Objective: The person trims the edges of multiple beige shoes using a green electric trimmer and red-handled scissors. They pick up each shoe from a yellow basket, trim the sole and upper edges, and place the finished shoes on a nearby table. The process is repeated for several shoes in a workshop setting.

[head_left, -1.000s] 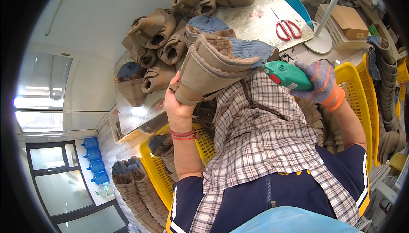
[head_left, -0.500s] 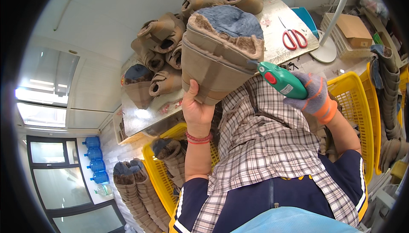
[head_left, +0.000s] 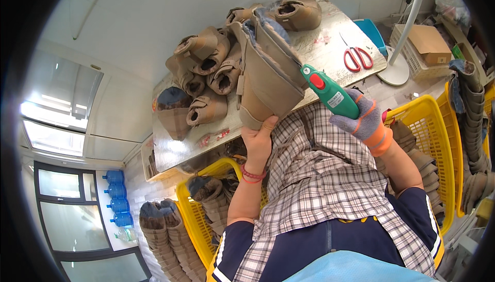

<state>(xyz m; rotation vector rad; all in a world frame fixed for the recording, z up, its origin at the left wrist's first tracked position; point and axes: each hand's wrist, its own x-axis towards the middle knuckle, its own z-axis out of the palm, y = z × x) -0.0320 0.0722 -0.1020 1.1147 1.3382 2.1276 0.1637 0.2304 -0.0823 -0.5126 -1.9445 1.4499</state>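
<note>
Wearing a checked apron [head_left: 319, 189]. Grasping a tan, fuzzy-lined boot [head_left: 270, 78] near its lower end with the bare left hand [head_left: 258, 137], raised in front of the table [head_left: 335, 24]. Clasping a green tool [head_left: 330, 92] in the gloved right hand [head_left: 363, 121], tip at the boot's right edge; hard to say whether touching. To the right, a yellow basket [head_left: 441, 153] of stacked boots [head_left: 425, 171]. On the table, other boots [head_left: 209, 109] and red-handled scissors [head_left: 357, 59]. Farther off, a fan stand [head_left: 394, 74] and cardboard box [head_left: 428, 44].

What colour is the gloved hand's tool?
The tool is mainly green with a red patch, clearest in the head view.
</note>
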